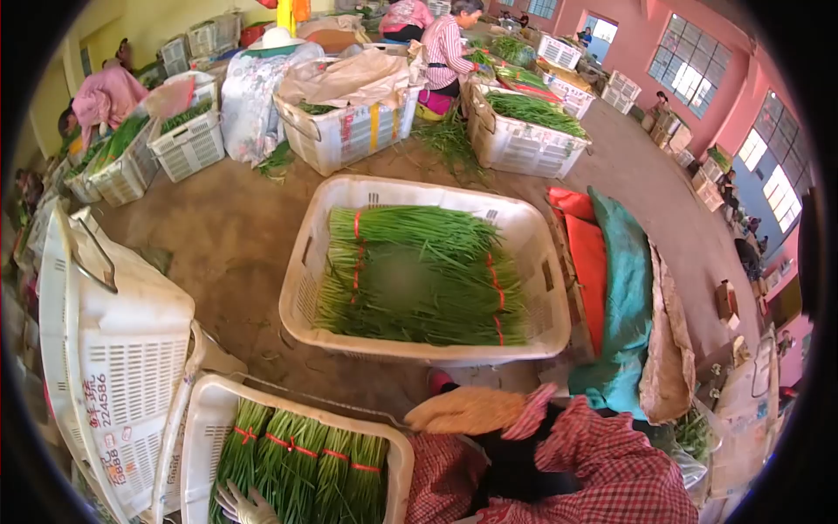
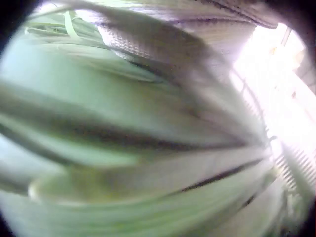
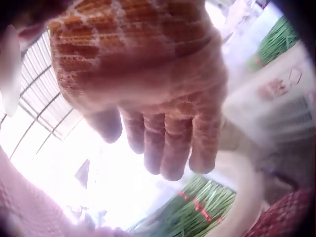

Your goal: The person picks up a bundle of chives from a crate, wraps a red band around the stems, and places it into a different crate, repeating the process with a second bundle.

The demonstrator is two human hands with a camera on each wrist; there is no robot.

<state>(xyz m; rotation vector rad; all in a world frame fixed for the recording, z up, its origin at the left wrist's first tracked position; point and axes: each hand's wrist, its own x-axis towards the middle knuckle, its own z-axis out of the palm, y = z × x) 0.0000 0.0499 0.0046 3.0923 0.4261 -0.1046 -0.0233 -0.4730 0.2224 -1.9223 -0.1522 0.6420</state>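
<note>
A pale-gloved left hand (image 1: 247, 505) lies over bundled green chives (image 1: 288, 445), its fingers spread, at the lower left of the head view. These bundles, tied with red bands, fill a white crate (image 1: 398, 441). In the left wrist view, pale knit glove cloth (image 2: 163, 49) shows above blurred, close green leaves (image 2: 123, 182). My right hand (image 3: 160, 118) hangs with its fingers extended and nothing in them, in an orange-brown glove. Below it in that view are red-banded chives (image 3: 197, 202). An orange-brown shape (image 1: 467, 409) beside the checked cuff shows in the head view.
A larger white crate (image 1: 428, 352) with red-banded chives stands ahead. Stacked white crates (image 1: 122, 375) rise at left. Red and teal cloths (image 1: 615, 288) lie at right. Farther back, people (image 1: 445, 48) work among more crates (image 1: 349, 131).
</note>
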